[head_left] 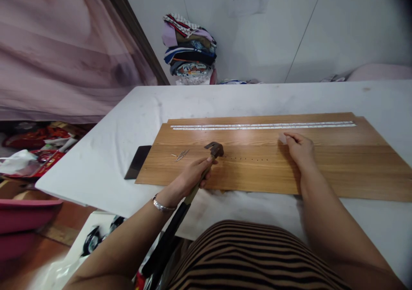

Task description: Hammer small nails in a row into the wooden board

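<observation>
My left hand (192, 176) is wrapped round a claw hammer (183, 210), gripping it just below the head, which lies over a wooden board. The handle slants down toward my body. Out over the board's right half, my right hand (302, 150) pinches a small, pale, translucent piece (282, 138); its exact kind is unclear. A row of small dark dots (246, 158), nails or holes, runs along the board (337, 165) between my hands. Left of the hammer head lies a little pile of nails (182, 155). Two white strips with marks, like measuring tape (264, 126), stretch along the far side.
The board rests on a white table (106, 140). A dark flat object (137, 163) pokes out beneath its left end. Folded clothes (191, 49) are stacked behind the table against the wall. A pink curtain (64, 45) hangs at left, above a magenta tub (25, 221).
</observation>
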The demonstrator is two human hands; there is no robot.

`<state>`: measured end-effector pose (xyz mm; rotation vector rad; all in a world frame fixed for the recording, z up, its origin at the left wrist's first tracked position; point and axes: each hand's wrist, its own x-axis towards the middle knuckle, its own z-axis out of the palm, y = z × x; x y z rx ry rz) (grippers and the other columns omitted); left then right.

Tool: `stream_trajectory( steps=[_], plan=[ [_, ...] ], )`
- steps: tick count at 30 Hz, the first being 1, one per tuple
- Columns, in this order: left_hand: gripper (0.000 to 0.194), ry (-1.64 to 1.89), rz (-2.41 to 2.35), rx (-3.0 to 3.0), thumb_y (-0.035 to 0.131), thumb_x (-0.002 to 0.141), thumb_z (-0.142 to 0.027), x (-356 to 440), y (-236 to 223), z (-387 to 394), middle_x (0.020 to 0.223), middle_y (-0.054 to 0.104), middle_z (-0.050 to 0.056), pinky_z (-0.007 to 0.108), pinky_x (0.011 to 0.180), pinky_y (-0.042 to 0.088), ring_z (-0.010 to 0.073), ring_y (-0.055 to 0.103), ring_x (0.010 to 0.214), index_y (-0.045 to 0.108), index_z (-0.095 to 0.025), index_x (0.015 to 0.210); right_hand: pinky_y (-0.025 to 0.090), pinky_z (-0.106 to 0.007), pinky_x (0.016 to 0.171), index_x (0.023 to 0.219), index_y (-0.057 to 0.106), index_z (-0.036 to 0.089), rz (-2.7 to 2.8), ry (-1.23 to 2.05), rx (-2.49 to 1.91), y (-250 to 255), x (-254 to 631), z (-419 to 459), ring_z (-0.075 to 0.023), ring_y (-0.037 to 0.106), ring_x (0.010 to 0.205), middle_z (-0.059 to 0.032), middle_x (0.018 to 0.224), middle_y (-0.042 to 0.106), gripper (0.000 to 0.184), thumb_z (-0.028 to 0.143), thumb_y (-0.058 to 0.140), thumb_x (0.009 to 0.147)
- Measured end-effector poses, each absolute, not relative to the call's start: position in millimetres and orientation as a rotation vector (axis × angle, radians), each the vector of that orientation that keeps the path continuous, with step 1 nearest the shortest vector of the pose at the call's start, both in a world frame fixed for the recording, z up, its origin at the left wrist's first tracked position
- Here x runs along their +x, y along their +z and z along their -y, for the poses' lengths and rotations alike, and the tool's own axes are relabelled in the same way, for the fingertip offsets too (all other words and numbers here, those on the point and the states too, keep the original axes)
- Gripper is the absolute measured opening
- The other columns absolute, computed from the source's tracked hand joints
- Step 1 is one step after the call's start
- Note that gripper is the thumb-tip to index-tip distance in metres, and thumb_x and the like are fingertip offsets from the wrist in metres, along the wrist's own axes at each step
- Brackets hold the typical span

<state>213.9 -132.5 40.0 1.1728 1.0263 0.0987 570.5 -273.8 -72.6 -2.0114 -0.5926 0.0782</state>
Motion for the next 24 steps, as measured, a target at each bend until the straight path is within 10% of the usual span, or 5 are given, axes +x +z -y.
stream_trajectory(
  steps=[24],
  plan=[
    [0.050, 0.113, -1.041, 1.157, 0.064, 0.097, -0.058, 214.9, 39.7, 133.2, 0.059, 0.051, -0.006, 0.018, 0.039, 0.027, 0.0065, 0.040, 0.038, 0.066, -0.013, 0.119, 0.059, -0.044, 0.088, 0.098, 0.087, 0.026, 0.615, 0.068, -2.036, -70.9, 569.1, 274.3, -0.0307, 0.077, 0.094, -0.0081, 0.101, 0.085, 0.036, 0.041, 0.059, 0.081]
  ],
)
